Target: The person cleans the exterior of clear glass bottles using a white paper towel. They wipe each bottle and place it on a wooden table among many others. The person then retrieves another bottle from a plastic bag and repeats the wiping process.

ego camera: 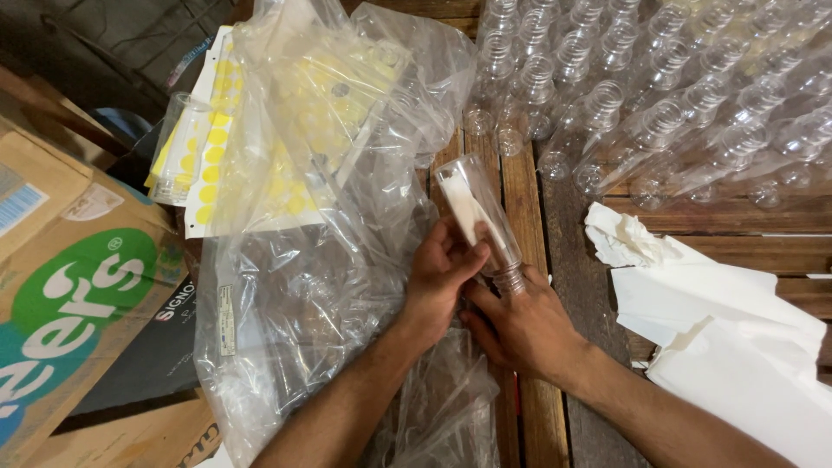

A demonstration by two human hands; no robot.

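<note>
A clear plastic bottle [475,212] with a white label on its side lies tilted between both my hands, its threaded neck pointing toward me. My left hand [439,279] presses its thumb and fingers on the label side of the bottle. My right hand [518,322] grips the bottle at the neck from below. Both hands hover over a wooden slatted table [529,195], just right of a large crumpled clear plastic bag [295,286].
Several empty clear bottles [659,104] stand in rows at the back right. Sheets of yellow round stickers [217,147] lie under the plastic at left. A cardboard box [69,286] sits at far left. White paper sheets [719,338] lie at right.
</note>
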